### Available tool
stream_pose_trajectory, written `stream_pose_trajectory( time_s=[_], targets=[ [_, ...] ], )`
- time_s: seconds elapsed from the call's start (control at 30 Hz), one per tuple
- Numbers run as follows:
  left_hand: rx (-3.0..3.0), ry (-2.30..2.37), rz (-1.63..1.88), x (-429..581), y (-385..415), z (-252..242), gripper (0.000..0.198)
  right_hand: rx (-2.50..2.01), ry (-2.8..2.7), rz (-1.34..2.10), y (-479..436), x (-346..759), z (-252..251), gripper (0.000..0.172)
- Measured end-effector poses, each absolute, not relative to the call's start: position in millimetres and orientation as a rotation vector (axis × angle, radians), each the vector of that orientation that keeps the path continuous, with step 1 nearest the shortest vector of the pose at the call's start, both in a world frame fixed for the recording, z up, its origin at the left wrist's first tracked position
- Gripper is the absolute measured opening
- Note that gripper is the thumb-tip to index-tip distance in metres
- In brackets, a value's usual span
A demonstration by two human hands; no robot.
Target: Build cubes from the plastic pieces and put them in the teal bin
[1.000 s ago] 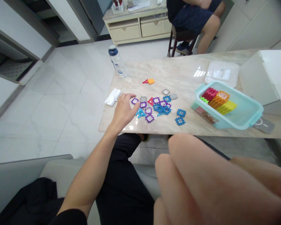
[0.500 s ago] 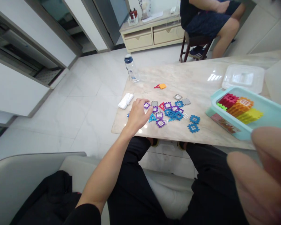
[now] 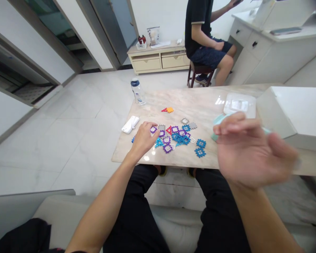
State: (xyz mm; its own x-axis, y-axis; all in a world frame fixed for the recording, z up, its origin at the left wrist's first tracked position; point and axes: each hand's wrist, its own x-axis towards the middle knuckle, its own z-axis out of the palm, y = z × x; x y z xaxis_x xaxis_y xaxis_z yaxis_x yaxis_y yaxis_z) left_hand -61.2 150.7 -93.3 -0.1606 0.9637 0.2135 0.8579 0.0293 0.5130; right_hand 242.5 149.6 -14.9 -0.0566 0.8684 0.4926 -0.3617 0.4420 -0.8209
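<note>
My left hand (image 3: 144, 138) rests at the left end of a spread of toothed plastic building tiles, thumb and forefinger apart. Just beyond its fingertips lies a purple tile with a white grid insert (image 3: 153, 129); whether they touch I cannot tell. My right hand (image 3: 249, 156) is raised close to the camera, palm showing and fingers loosely bent apart, with nothing visible in it. Behind it the light-teal tub (image 3: 218, 123) is mostly hidden. In the pile are blue tiles (image 3: 183, 139), a red triangle (image 3: 169, 130) and a grey tile (image 3: 161, 127). Two blue tiles (image 3: 200, 148) lie apart, to the right.
A water bottle (image 3: 137, 92) stands at the table's far left corner, with a white object (image 3: 130, 124) nearer. Orange and red pieces (image 3: 169, 110) lie farther back. A clear lid (image 3: 239, 104) and white box (image 3: 300, 112) are at right. Another person (image 3: 202, 38) sits beyond the table.
My right hand has risen from the lower right corner and now blocks most of the tub. The view has shifted to the right and tilted up. My left hand stays beside the purple tile.
</note>
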Motion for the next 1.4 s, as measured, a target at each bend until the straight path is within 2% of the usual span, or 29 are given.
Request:
stream_pose_trajectory(
  time_s=[0.1,0.2,0.4,0.53,0.67,0.8,0.9,1.0,1.13,1.27,1.4],
  targets=[
    [1.912,2.115,0.761,-58,154,-91,0.023,-0.572,-1.141,1.182,182,237,-40,0.037],
    [1.923,2.127,0.668,-54,156,-91,0.025,-0.76,-1.217,1.121,202,246,-72,0.03],
    [1.871,2.113,0.344,-49,152,-94,0.033,-1.277,-1.952,0.758,240,261,-111,0.021],
    [1.804,2.138,0.071,-51,147,-92,0.037,-1.544,-2.427,0.606,260,238,-130,0.031],
    [1.732,2.166,-0.117,-65,144,-93,0.048,-1.621,-2.628,0.638,265,181,-152,0.03],
    [1.659,2.217,-0.133,-84,143,-100,0.059,-1.656,-2.779,0.712,257,103,-168,0.042],
    [1.634,2.209,-0.144,-97,139,-106,0.059,-1.675,-2.894,0.75,248,58,-173,0.05],
    [1.61,2.192,-0.118,-106,136,-110,0.056,-1.686,-2.995,0.74,241,41,-176,0.053],
    [1.595,2.2,-0.056,-115,133,-115,0.054,-1.652,-3.1,0.712,234,47,-181,0.067],
    [1.591,2.181,0.004,-121,132,-121,0.053,-1.637,-3.153,0.686,227,56,-183,0.068],
    [1.582,2.165,0.006,-120,133,-124,0.048,-1.626,-3.146,0.725,222,64,-182,0.06]
  ],
)
